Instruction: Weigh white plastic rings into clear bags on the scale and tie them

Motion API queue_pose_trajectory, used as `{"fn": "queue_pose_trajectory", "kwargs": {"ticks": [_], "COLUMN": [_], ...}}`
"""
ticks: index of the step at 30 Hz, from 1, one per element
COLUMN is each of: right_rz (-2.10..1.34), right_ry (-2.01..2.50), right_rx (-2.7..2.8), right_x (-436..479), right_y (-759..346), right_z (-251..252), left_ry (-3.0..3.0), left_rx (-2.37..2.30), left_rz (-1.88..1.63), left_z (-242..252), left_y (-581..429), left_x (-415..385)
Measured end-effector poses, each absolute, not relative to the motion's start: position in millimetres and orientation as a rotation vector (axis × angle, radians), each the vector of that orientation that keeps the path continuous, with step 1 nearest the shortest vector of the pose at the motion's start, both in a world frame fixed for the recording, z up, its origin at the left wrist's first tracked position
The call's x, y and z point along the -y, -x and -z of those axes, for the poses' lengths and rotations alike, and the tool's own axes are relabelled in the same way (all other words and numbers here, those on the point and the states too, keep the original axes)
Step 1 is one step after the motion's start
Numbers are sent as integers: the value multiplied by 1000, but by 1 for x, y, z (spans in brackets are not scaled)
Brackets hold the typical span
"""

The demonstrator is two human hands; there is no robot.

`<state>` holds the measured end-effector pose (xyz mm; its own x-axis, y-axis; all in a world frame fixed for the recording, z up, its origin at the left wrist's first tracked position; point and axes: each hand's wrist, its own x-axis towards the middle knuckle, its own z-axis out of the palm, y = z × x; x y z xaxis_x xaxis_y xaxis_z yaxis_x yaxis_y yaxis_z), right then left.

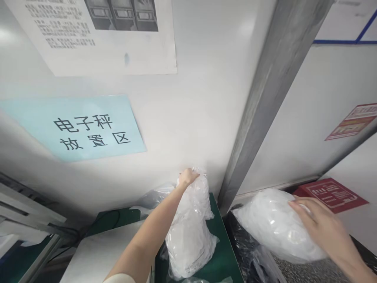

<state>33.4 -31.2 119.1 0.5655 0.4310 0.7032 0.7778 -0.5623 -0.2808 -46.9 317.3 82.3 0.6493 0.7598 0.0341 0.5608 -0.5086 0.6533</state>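
Note:
My left hand (187,177) is closed round the top of a clear plastic bag of white material (190,236), holding it upright on a green mat (224,251) by the white wall. My right hand (316,224) lies with fingers spread on a second bulging clear bag of white material (273,224), which rests on a dark speckled surface (294,273) to the right of a grey metal post (265,102).
A light blue sign with black characters (79,127) and a printed sheet (97,35) hang on the wall. A white flat platform (100,251) sits lower left, with a metal rack (26,212) beside it. Red labels (331,194) lie at the right.

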Motion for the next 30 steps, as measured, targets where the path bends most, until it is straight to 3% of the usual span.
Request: {"fn": "queue_pose_trajectory", "kwargs": {"ticks": [10,24,30], "right_rz": [844,343,172], "right_ry": [2026,1924,1905], "right_rx": [1026,1385,1572], "right_x": [-58,-164,-196], "right_y": [-72,-93,-76], "right_z": [-90,-83,-55], "left_ry": [-2176,-2163,-2055], "left_rx": [-640,-447,-686], "left_rz": [-657,-1363,-1443], "left_z": [-62,-43,-30], "left_y": [115,184,200], "left_x": [-290,-250,-255]}}
